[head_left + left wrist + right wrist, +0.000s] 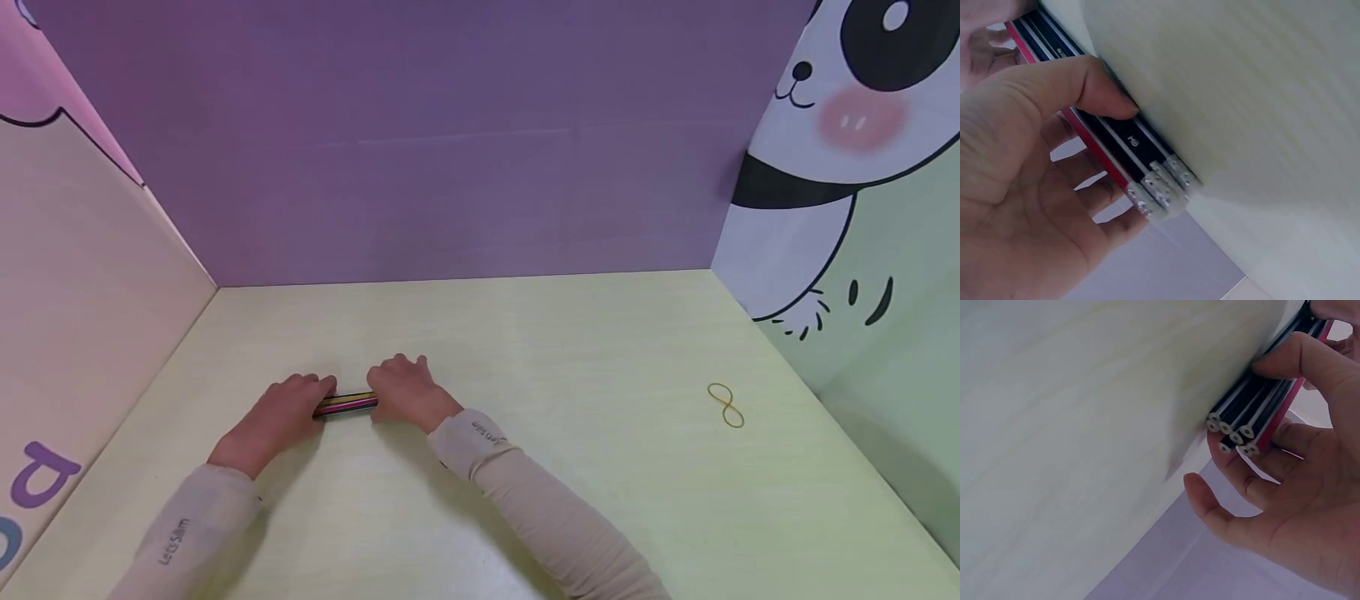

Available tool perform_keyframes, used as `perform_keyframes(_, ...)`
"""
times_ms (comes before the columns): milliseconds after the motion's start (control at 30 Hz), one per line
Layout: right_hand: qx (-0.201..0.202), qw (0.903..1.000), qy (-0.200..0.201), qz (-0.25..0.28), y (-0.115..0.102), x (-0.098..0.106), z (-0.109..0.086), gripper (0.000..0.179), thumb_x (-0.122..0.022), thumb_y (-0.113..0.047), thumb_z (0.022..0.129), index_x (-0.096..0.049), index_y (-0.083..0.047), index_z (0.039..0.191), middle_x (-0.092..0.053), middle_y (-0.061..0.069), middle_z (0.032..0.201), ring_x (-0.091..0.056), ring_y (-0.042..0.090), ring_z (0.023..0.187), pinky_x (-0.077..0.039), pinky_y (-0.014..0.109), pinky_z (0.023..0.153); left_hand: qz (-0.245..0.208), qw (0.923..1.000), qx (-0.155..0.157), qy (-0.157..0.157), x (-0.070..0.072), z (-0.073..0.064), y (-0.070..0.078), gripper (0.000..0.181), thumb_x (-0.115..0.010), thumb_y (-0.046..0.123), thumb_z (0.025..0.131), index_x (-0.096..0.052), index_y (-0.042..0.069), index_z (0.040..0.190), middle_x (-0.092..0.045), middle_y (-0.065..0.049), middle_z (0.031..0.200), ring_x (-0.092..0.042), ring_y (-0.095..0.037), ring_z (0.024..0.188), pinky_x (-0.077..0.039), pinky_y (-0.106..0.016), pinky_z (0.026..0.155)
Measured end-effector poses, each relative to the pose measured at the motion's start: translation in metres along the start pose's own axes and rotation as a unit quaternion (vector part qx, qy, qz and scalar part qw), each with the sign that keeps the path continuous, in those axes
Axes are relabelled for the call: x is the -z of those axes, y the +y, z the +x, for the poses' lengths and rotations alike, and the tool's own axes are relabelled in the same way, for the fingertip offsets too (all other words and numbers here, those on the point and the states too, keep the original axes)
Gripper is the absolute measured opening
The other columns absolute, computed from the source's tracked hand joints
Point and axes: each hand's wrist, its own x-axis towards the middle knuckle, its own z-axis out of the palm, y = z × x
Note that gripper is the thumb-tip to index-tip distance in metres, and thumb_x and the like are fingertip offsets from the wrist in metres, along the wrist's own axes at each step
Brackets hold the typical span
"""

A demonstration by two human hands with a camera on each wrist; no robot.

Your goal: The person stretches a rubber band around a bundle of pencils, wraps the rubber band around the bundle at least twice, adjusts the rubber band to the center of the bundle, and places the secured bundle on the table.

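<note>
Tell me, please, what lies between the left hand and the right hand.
The middle of a pencil bundle spans the gap between the left hand and right hand, as the head view shows.

Pale table (570,483); thin yellow band (727,405) lying right, figure-eight shape.

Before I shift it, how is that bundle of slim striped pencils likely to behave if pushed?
The bundle of slim striped pencils will probably stay stiff lengthwise, judging by its straight shafts. It may splay if loosened, since no tie shows around its visible stretches. Each pencil is likely light, being so thin.
</note>
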Motion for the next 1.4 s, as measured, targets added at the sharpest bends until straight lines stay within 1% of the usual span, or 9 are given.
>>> perform_keyframes(200,0.001,0.9997,-0.002,-0.024,0.005,0.001,-0.006,0.006,-0.07,-0.017,0.092,-0.065,-0.017,0.088,-0.054,-0.006,0.071,-0.048,0.012,0.073,-0.044,0.037,0.08,-0.004,0.9998,-0.003,-0.017,0.004,0.005,0.013,0.026,-0.069,-0.006,0.079,-0.048,0.009,0.085,-0.049,-0.002,0.069,-0.047,-0.021,0.063,-0.042,-0.035,0.059)
perform_keyframes(267,0.002,0.9994,0.0,-0.033,0.008,0.001,-0.009,0.008,-0.064,-0.011,0.094,-0.067,-0.017,0.089,-0.054,-0.004,0.07,-0.048,0.013,0.07,-0.044,0.036,0.077,0.005,0.9998,-0.001,-0.02,0.005,0.007,0.017,0.022,-0.066,-0.005,0.082,-0.048,0.007,0.087,-0.049,-0.004,0.067,-0.048,-0.022,0.06,-0.043,-0.037,0.056)
perform_keyframes(400,0.0,0.9992,0.0,-0.041,0.014,0.001,-0.017,0.006,-0.061,-0.012,0.097,-0.066,-0.015,0.097,-0.054,-0.003,0.072,-0.049,0.014,0.067,-0.043,0.034,0.073,0.009,0.9998,-0.001,-0.016,0.004,0.01,0.024,0.02,-0.064,-0.006,0.085,-0.05,0.005,0.094,-0.049,-0.006,0.065,-0.048,-0.024,0.056,-0.043,-0.037,0.052)
perform_keyframes(667,0.019,0.9962,0.047,-0.071,0.03,0.0,-0.029,0.017,-0.064,-0.027,0.099,-0.067,-0.013,0.09,-0.05,-0.003,0.065,-0.043,0.012,0.058,-0.037,0.024,0.051,0.037,0.9979,-0.021,0.048,0.003,0.013,0.04,0.02,-0.067,-0.006,0.085,-0.052,0.004,0.095,-0.048,-0.006,0.063,-0.047,-0.022,0.054,-0.043,-0.035,0.048)
perform_keyframes(900,0.029,0.9924,0.081,-0.088,0.041,0.008,-0.044,0.015,-0.065,-0.016,0.094,-0.066,-0.015,0.079,-0.047,-0.005,0.06,-0.039,0.012,0.054,-0.032,0.023,0.047,0.039,0.9966,-0.008,0.073,0.005,0.018,0.06,0.021,-0.069,-0.004,0.081,-0.052,0.006,0.086,-0.048,-0.005,0.061,-0.043,-0.02,0.051,-0.04,-0.032,0.044)
perform_keyframes(1000,0.033,0.9894,0.097,-0.103,0.043,0.011,-0.051,0.019,-0.065,-0.012,0.093,-0.064,-0.016,0.074,-0.045,-0.005,0.058,-0.037,0.011,0.052,-0.03,0.023,0.048,0.02,0.9965,-0.007,0.08,0.003,0.023,0.072,0.021,-0.071,0.0,0.082,-0.052,0.007,0.085,-0.048,-0.003,0.06,-0.043,-0.019,0.051,-0.039,-0.032,0.044)
perform_keyframes(1233,0.032,0.9815,0.115,-0.15,0.044,0.018,-0.073,0.022,-0.065,-0.01,0.092,-0.062,-0.02,0.072,-0.045,-0.007,0.054,-0.035,0.011,0.05,-0.028,0.023,0.053,-0.042,0.9952,-0.045,0.076,0.001,0.035,0.104,0.015,-0.069,-0.005,0.082,-0.059,0.003,0.091,-0.051,-0.004,0.062,-0.047,-0.018,0.054,-0.042,-0.03,0.05)
perform_keyframes(1333,0.039,0.9774,0.138,-0.155,0.053,0.024,-0.084,0.019,-0.068,-0.013,0.09,-0.06,-0.018,0.074,-0.046,-0.006,0.055,-0.037,0.012,0.049,-0.029,0.025,0.056,-0.106,0.9924,-0.039,0.048,0.003,0.038,0.115,0.013,-0.066,-0.008,0.084,-0.062,0.0,0.093,-0.053,-0.003,0.064,-0.05,-0.014,0.053,-0.044,-0.026,0.052)
perform_keyframes(1400,0.053,0.9764,0.159,-0.136,0.063,0.03,-0.092,0.016,-0.072,-0.017,0.088,-0.059,-0.015,0.079,-0.049,-0.006,0.056,-0.043,0.011,0.05,-0.034,0.026,0.06,-0.17,0.985,-0.027,0.013,0.005,0.04,0.121,0.014,-0.063,-0.007,0.088,-0.064,-0.001,0.1,-0.054,-0.002,0.067,-0.053,-0.011,0.054,-0.044,-0.025,0.055)
